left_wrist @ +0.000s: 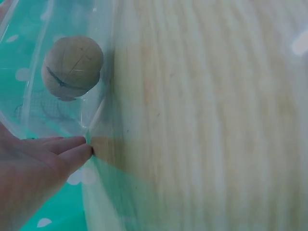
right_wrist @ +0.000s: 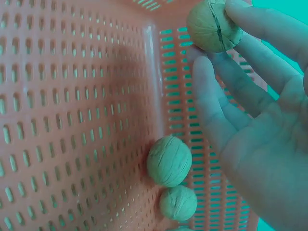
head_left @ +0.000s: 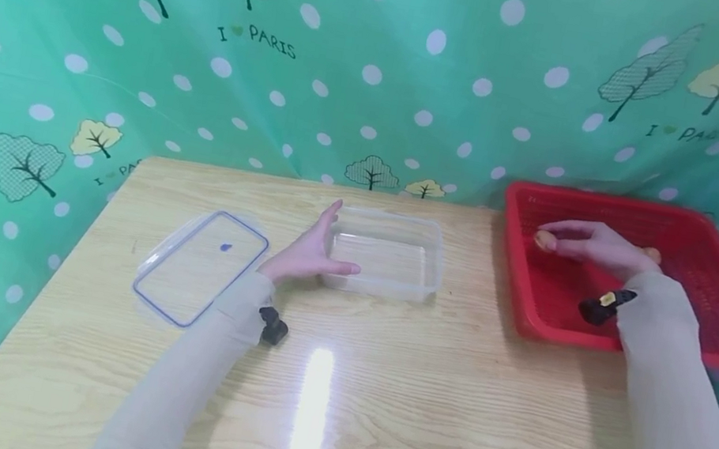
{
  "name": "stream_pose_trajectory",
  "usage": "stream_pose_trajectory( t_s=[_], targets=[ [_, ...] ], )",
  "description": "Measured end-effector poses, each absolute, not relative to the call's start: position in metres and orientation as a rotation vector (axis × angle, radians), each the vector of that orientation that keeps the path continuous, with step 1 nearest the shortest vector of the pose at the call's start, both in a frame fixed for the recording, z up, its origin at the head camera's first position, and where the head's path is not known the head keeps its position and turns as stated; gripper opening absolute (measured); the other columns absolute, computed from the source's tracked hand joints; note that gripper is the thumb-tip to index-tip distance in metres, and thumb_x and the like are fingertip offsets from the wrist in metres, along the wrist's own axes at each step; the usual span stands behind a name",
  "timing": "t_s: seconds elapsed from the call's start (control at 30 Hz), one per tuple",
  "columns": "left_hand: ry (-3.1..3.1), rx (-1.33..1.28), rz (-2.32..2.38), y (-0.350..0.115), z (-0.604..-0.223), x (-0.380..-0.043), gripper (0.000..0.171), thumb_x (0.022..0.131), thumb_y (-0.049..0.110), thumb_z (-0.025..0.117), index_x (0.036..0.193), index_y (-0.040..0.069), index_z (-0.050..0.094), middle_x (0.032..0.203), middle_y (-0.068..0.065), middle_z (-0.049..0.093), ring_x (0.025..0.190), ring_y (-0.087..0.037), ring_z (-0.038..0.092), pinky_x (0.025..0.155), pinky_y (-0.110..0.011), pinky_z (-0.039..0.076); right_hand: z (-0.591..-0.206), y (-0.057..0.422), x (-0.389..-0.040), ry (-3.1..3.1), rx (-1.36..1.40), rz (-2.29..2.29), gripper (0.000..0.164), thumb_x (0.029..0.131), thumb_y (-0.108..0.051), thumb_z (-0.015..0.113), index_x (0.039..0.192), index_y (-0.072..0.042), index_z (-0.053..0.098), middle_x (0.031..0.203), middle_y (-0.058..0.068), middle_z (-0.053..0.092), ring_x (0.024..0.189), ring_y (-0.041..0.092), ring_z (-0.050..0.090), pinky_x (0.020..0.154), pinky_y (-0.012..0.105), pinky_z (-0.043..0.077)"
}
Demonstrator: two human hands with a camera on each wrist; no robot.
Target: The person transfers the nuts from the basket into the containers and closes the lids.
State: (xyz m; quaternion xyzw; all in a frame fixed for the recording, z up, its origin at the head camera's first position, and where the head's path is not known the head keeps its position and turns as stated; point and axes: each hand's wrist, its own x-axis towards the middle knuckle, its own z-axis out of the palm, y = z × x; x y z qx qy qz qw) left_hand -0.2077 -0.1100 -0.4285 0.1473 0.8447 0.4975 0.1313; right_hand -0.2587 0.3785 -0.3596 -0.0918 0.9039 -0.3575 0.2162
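Note:
A walnut is pinched between the thumb and fingertips of my right hand, over the left part of the red basket. The right wrist view shows this held walnut up close. Two more walnuts, one large and one smaller, lie in the basket below the hand, with the edge of another under them. My left hand rests at the left end of a clear plastic container, thumb and fingers spread. In the left wrist view a walnut appears against the container's clear plastic.
Left of the container lies a clear lid with a blue seal, partly behind the left forearm. A green dotted curtain hangs along the back of the wooden table. The basket stands at the table's right rear.

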Motion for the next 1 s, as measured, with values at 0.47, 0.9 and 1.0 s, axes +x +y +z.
stream_pose_trajectory(
  t_s=[0.47,0.9,1.0],
  targets=[
    [2.417,0.441,1.465,-0.115,-0.431,-0.203,0.120,0.075,0.034,0.083,0.155,0.029,-0.007,0.161,-0.008,-0.002,0.144,-0.032,0.007,0.112,-0.059,0.012,-0.341,0.363,-0.252,2.549,-0.242,-0.996,0.069,0.082,-0.040,0.076,0.143,-0.025,0.049,0.133,0.002,0.050,0.115,0.027,0.044,0.088,0.050,0.049],
    [2.378,0.453,1.464,-0.119,-0.430,-0.199,0.121,0.075,0.036,0.083,0.152,0.040,-0.011,0.159,-0.018,0.006,0.143,-0.038,0.012,0.110,-0.060,0.014,-0.313,0.331,-0.243,2.478,-0.149,-1.067,0.058,0.085,-0.047,0.070,0.139,-0.033,0.052,0.082,0.007,0.063,0.048,0.019,0.047,0.069,0.035,0.048],
    [2.384,0.457,1.460,-0.120,-0.431,-0.199,0.121,0.076,0.036,0.082,0.153,0.039,-0.011,0.159,-0.019,0.006,0.143,-0.038,0.012,0.110,-0.061,0.015,-0.309,0.323,-0.240,2.505,-0.199,-1.055,0.055,0.085,-0.045,0.071,0.136,-0.032,0.055,0.112,0.000,0.061,0.070,0.019,0.055,0.073,0.035,0.050]
  ],
)
